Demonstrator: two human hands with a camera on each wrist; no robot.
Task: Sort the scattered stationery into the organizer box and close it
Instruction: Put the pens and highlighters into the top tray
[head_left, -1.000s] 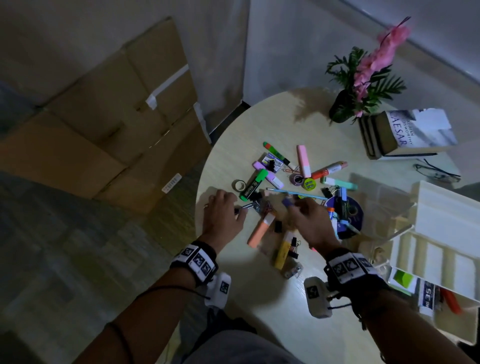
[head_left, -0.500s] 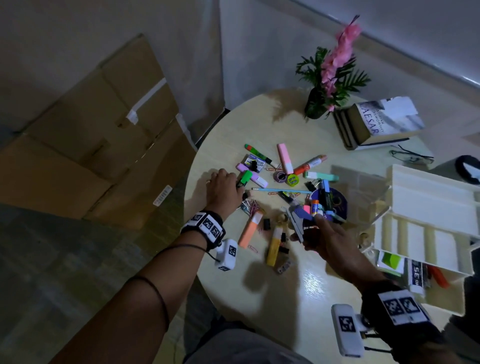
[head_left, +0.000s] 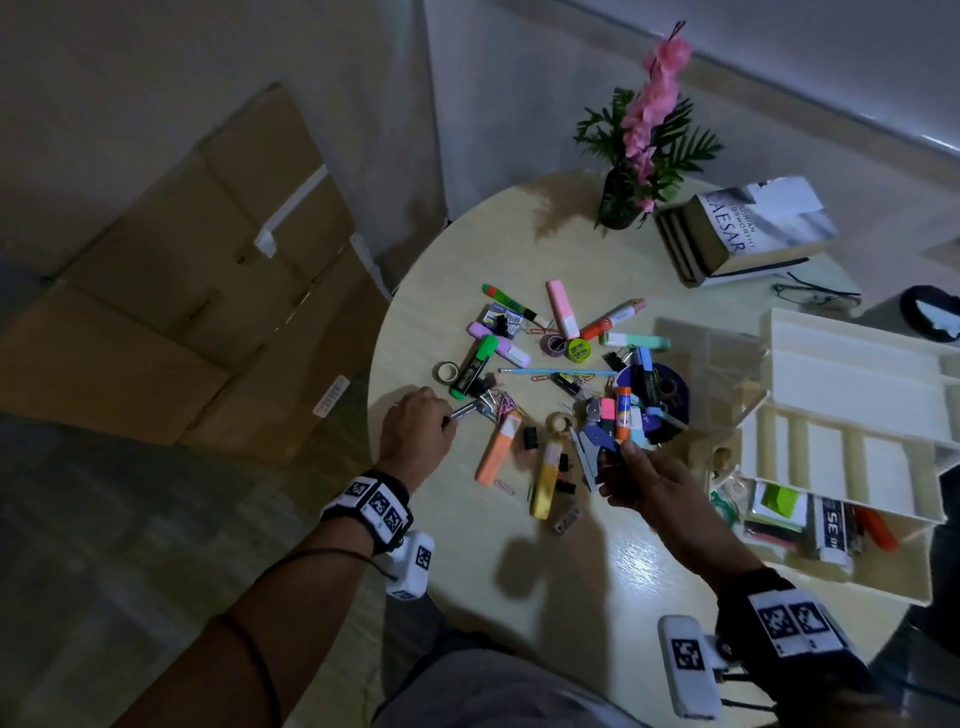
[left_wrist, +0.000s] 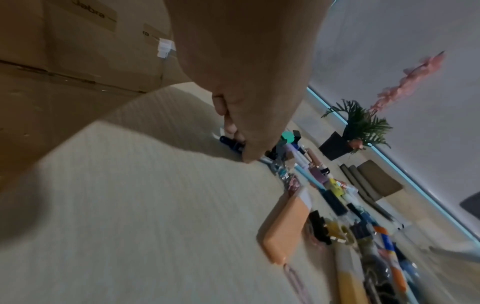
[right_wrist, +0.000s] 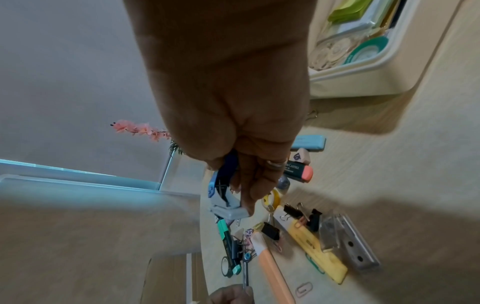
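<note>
Stationery lies scattered mid-table: an orange highlighter (head_left: 497, 449), a yellow highlighter (head_left: 545, 483), a green marker (head_left: 472, 366), a glue stick (head_left: 622, 415), clips and tape rolls. My left hand (head_left: 415, 431) sits at the pile's left edge and pinches the end of a thin silver metal tool (head_left: 465, 410), also visible as the metal tool (right_wrist: 245, 273). My right hand (head_left: 639, 478) grips a blue-grey stapler (head_left: 589, 452) just above the table; in the right wrist view the stapler (right_wrist: 226, 195) hangs under its fingers. The white organizer box (head_left: 852, 452) stands open at the right.
A potted plant with pink flowers (head_left: 623, 208), stacked books (head_left: 748, 234) and glasses (head_left: 815, 296) stand at the table's back. A disc (head_left: 670, 395) lies under items beside the box. Cardboard boxes (head_left: 182, 312) sit on the floor to the left.
My right hand picked the stapler out of the pile and drew it back toward me. My left hand moved up to the green marker, then came back to the metal tool.
</note>
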